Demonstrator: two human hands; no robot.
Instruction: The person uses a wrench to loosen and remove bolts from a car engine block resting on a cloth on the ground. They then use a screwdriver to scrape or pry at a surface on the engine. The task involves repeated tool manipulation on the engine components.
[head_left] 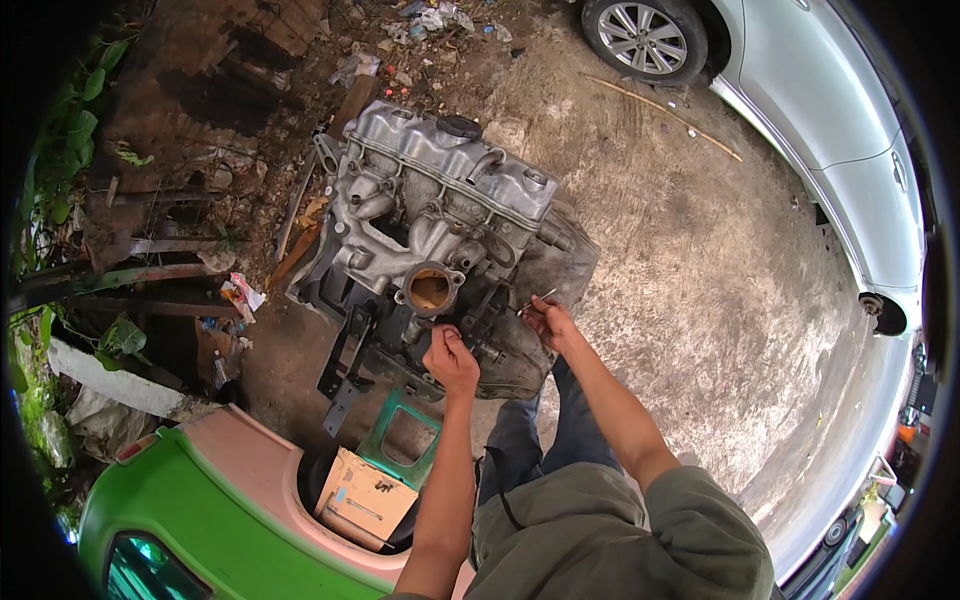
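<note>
A grey metal engine (440, 220) stands in front of me, with a ribbed silver cover along its top and a round intake opening (430, 288) facing me. My left hand (450, 360) is closed just below that opening, fingertips pinched against the engine's near side; what they hold, if anything, is hidden. To its right, my right hand (548, 324) grips a thin, shiny metal rod (541, 299) that sticks out past the fingers toward the upper right. The rod's exact kind is too small to tell. This hand is beside the engine's lower right housing (520, 365).
Near my left forearm, a cardboard box (366, 492) with wrenches on it adjoins a green plastic stool (402, 432). A green and pink car (200, 500) is at lower left, a silver car (820, 90) at upper right. Wood scraps (160, 300) and litter lie left.
</note>
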